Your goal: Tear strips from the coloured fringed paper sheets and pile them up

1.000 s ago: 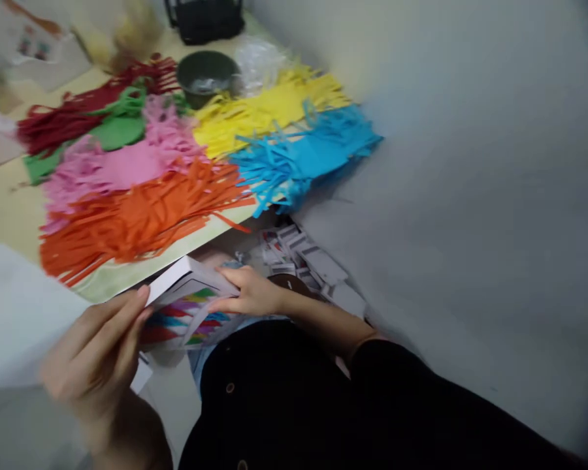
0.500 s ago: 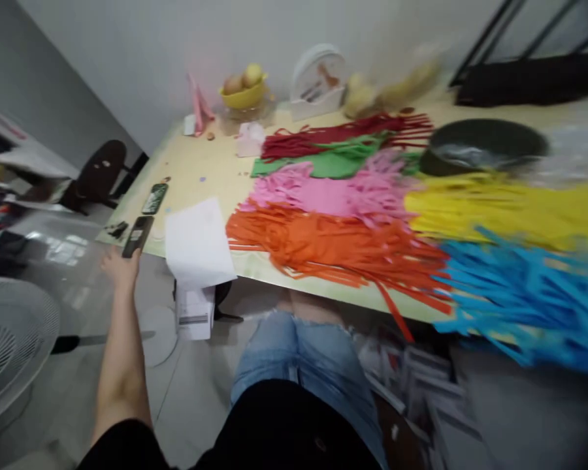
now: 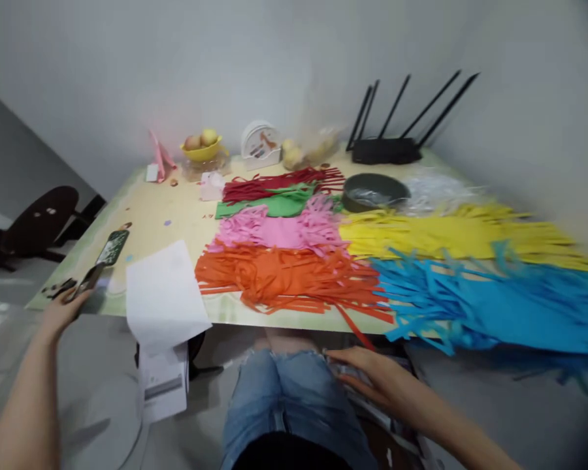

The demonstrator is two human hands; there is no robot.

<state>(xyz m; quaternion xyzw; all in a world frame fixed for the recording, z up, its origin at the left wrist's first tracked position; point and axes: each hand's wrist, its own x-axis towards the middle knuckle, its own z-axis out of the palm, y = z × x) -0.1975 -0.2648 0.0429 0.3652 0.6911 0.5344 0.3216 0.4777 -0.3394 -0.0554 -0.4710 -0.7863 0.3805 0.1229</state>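
Head view: two hands (image 3: 61,314), two phones (image 3: 87,281), six fringed bundles (image 3: 274,271).

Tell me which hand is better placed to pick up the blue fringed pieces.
Right, probably: the right hand looks free and shows just below the near edge of the table, near the blue fringed pieces. The left hand grips a dark phone at the table's left corner, farther away.

Dim light, soft blur, pale glare on floor (image 3: 2,339), darkened right corners
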